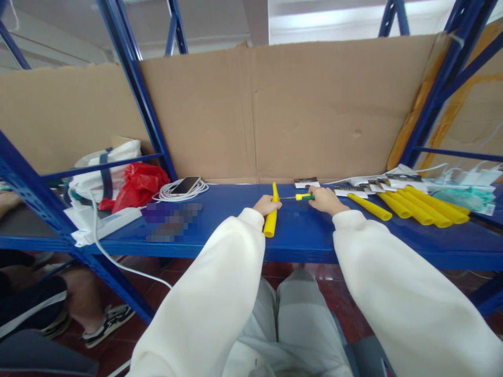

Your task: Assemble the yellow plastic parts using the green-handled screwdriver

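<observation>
My left hand [268, 204] is closed around a yellow tapered tube [270, 224], which stands tilted over the blue shelf with its narrow end up. In my right hand [324, 200] is a screwdriver [303, 197] with a yellow and green handle. Its thin shaft points left and reaches the side of the tube; whether the tip goes into it is too small to tell. Just right of my right hand lies a similar loose yellow tube [369, 206]. A black and white card [306, 182] rests behind the hands.
Several yellow tubes [426, 207] lie at the right beside more cards and a green plastic bag [467, 198]. To the left are a phone [187, 185] on a coiled white cable, a red bag [137, 186] and a power strip [113, 224]. Cardboard [294, 110] walls the back; another person's leg [84, 296] shows lower left.
</observation>
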{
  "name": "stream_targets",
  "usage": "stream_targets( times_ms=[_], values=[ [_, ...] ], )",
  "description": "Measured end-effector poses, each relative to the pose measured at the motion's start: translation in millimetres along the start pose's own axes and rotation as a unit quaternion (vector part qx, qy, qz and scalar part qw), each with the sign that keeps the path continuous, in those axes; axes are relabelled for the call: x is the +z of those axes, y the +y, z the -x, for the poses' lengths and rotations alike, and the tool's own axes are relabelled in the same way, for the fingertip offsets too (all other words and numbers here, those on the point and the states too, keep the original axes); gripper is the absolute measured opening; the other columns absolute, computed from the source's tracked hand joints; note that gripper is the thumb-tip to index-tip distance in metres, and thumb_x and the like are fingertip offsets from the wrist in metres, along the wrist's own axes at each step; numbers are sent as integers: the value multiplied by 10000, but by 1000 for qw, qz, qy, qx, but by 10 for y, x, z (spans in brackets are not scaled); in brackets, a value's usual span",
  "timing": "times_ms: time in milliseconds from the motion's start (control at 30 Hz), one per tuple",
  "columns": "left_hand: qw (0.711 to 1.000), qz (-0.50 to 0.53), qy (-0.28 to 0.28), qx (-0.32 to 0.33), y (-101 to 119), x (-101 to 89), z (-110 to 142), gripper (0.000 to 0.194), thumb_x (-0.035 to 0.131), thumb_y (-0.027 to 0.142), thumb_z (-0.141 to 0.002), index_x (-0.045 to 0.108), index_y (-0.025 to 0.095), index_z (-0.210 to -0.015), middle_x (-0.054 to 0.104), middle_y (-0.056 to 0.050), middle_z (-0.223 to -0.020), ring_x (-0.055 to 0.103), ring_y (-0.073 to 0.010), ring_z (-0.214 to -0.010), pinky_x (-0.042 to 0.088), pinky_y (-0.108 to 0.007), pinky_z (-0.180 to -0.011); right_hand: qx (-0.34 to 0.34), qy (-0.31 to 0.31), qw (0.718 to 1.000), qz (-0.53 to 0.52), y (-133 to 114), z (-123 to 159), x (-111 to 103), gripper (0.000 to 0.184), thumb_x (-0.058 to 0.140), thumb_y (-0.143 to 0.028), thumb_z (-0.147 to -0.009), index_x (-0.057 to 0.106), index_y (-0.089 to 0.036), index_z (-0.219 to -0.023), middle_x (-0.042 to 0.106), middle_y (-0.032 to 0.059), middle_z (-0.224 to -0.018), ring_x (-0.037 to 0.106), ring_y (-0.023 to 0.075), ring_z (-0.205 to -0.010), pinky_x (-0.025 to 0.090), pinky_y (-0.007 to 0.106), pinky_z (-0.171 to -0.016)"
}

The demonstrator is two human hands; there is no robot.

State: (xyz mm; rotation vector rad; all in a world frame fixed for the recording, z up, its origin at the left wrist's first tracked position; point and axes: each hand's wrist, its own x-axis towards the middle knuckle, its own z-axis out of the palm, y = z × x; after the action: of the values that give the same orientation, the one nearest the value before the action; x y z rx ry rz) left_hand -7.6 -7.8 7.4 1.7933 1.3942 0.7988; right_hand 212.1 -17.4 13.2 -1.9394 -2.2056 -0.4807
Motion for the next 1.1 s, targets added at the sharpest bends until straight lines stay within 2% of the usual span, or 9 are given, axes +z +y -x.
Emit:
stream_targets(
  times_ms=[300, 567, 833, 1100],
  values=[
    [1000, -8, 6, -2, 21, -10, 31, 144, 640, 87, -720, 611, 150, -594, 552, 14, -533, 570, -152, -567, 433, -241, -555, 17, -24, 999, -28, -20, 31, -47, 352, 578, -195, -852, 580, -167, -1203, 736, 157, -1121, 695, 291, -1027, 465, 327, -800],
    [1000, -19, 10, 0, 21, -11, 34, 125, 635, 97, -724, 617, 146, -610, 549, 14, -539, 575, -150, -578, 438, -236, -548, -3, 1, 1000, -29, -37, 31, -36, 313, 549, -219, -852, 640, -145, -1141, 681, 180, -1258, 649, 307, -1149, 470, 357, -906],
    [1000, -19, 10, 0, 15, -7, 30, 91, 649, 103, -720, 635, 145, -640, 570, 11, -556, 587, -155, -585, 445, -236, -553, 31, -40, 998, -37, -29, 35, -34, 353, 591, -212, -845, 558, -161, -1192, 739, 161, -1054, 702, 285, -991, 474, 319, -760],
    [1000, -8, 12, -1, 9, -7, 19, 130, 654, 92, -711, 616, 154, -603, 570, 9, -550, 597, -164, -599, 452, -239, -563, 0, 0, 1000, -24, -24, 27, -23, 294, 548, -263, -851, 623, -172, -1121, 697, 162, -1228, 666, 298, -1101, 473, 353, -862]
  ],
)
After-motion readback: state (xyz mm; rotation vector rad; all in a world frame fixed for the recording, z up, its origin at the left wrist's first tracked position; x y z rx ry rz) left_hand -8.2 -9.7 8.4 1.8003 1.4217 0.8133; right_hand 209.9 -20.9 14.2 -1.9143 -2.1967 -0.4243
